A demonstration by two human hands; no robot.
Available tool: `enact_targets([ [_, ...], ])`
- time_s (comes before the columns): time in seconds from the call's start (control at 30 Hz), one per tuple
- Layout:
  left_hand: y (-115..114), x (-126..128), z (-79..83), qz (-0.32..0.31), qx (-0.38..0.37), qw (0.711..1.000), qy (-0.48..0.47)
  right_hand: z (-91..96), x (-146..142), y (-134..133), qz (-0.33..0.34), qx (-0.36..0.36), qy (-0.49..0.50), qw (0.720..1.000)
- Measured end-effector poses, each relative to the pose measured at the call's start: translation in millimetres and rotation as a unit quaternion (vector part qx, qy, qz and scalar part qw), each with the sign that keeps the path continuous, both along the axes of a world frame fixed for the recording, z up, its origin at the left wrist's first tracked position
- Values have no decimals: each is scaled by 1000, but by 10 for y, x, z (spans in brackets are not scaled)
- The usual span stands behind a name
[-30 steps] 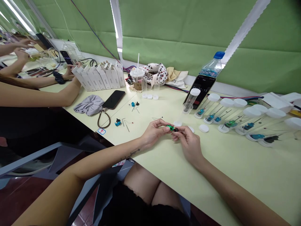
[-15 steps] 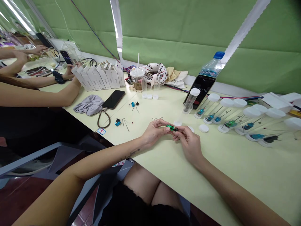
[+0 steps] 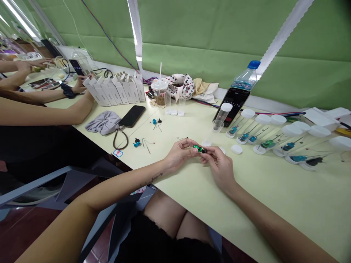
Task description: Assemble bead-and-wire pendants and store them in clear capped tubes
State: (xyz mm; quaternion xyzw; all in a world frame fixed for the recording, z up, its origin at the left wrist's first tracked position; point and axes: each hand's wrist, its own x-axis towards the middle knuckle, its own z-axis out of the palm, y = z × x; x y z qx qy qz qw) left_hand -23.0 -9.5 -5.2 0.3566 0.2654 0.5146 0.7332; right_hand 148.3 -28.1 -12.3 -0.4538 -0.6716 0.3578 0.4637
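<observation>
Over the pale table (image 3: 260, 197), a tiny green piece (image 3: 197, 149) is being held.
In the head view, almost nothing has changed: the left hand (image 3: 178, 155) still pinches the green piece, and the right hand (image 3: 221, 166) still holds the black bit (image 3: 204, 151) at its end. So I think that little job isn't done yet. Capped tubes (image 3: 247, 115) stand to the right; blue pieces (image 3: 136, 143) lie to the left.
</observation>
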Motion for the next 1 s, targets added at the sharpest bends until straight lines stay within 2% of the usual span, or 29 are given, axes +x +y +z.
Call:
enact_targets([
  [1.0,9,-20,-37,-2,2,1000,-9,-23,11,10,4,2,-16,1000],
])
